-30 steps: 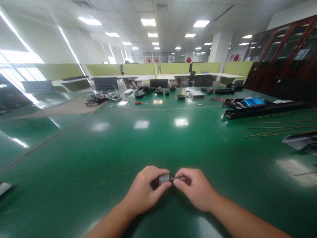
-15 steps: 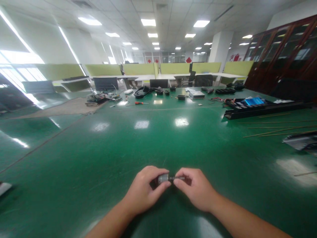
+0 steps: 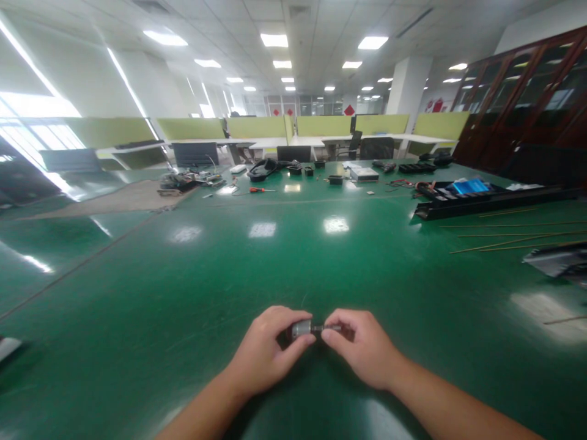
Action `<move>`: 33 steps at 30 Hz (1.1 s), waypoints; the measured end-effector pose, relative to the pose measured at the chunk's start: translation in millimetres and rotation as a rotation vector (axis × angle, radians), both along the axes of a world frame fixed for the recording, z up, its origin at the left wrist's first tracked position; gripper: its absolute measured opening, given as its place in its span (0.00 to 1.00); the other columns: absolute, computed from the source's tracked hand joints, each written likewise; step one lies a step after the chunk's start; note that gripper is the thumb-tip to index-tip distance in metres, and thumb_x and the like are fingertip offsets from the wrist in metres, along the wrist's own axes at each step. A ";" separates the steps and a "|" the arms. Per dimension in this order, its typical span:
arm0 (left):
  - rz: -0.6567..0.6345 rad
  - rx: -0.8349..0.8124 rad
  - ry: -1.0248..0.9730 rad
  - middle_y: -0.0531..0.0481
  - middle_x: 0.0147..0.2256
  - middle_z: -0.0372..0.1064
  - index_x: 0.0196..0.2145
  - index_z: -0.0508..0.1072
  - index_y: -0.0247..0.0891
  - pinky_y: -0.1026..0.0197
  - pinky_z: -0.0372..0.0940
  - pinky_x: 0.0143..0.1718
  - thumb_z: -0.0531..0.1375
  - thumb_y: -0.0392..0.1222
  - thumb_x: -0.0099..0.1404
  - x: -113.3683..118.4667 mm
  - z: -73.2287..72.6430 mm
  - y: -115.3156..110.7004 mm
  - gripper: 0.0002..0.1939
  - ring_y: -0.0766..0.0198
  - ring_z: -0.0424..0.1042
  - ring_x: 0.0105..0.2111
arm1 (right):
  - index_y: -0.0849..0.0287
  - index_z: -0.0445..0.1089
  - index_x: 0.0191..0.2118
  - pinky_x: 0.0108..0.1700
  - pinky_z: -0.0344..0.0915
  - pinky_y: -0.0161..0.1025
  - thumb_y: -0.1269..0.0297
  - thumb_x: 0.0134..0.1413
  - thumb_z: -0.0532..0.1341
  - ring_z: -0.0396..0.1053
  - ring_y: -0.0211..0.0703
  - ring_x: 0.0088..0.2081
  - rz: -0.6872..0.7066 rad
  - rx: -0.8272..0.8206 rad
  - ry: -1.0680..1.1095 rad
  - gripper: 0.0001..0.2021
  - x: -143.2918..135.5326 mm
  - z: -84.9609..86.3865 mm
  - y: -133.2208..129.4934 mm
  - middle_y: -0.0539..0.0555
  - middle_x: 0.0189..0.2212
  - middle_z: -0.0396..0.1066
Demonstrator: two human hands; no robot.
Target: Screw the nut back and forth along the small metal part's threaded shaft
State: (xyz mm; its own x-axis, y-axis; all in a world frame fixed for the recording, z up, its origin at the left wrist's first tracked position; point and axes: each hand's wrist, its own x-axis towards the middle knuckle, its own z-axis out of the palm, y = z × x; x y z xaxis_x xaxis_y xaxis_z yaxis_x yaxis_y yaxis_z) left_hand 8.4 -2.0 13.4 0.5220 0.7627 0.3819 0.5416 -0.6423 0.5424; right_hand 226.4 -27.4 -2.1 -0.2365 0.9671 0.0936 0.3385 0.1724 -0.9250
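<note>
My left hand [image 3: 274, 347] is closed around a small motor [image 3: 301, 329], a silver-grey cylinder lying sideways between thumb and fingers. From its right end a thin dark shaft [image 3: 318, 329] reaches across to my right hand [image 3: 362, 345]. The right thumb and index finger pinch the slim metal end of that shaft; the other fingers are curled behind. Only a narrow gap separates the two hands, just over the green tabletop [image 3: 293, 269]. The motor's left end is hidden in my left palm.
Far back lie an orange screwdriver [image 3: 262, 190], a white box [image 3: 364, 175], small black boxes [image 3: 335, 180] and a heap of electronic parts [image 3: 183, 182]. On the right are a long black channel [image 3: 481, 205] and several thin rods [image 3: 518, 237]. A whitish object [image 3: 8, 348] sits at the left edge.
Both hands keep the same hold on the motor and its shaft. The view has shifted only very slightly.
</note>
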 end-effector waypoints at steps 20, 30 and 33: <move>0.022 -0.015 0.001 0.49 0.38 0.77 0.45 0.77 0.43 0.56 0.68 0.41 0.63 0.46 0.65 -1.9 -1.6 0.5 0.12 0.57 0.75 0.38 | 0.61 0.73 0.31 0.28 0.55 0.33 0.63 0.57 0.61 0.61 0.37 0.25 -0.012 -0.024 0.018 0.08 -0.1 -0.9 1.1 0.47 0.22 0.66; 0.014 0.000 -0.006 0.49 0.38 0.77 0.45 0.77 0.43 0.57 0.68 0.40 0.63 0.46 0.65 -1.5 -0.7 1.8 0.12 0.58 0.75 0.37 | 0.60 0.73 0.30 0.28 0.55 0.33 0.63 0.57 0.61 0.62 0.37 0.24 -0.014 -0.034 0.019 0.08 0.1 -0.1 0.3 0.47 0.21 0.67; 0.015 0.003 -0.001 0.49 0.38 0.77 0.45 0.77 0.43 0.57 0.68 0.41 0.63 0.46 0.65 -2.2 -1.2 1.5 0.12 0.58 0.75 0.38 | 0.60 0.72 0.30 0.28 0.55 0.33 0.63 0.58 0.61 0.62 0.36 0.24 -0.009 -0.038 0.027 0.08 -0.4 -1.5 0.6 0.47 0.21 0.66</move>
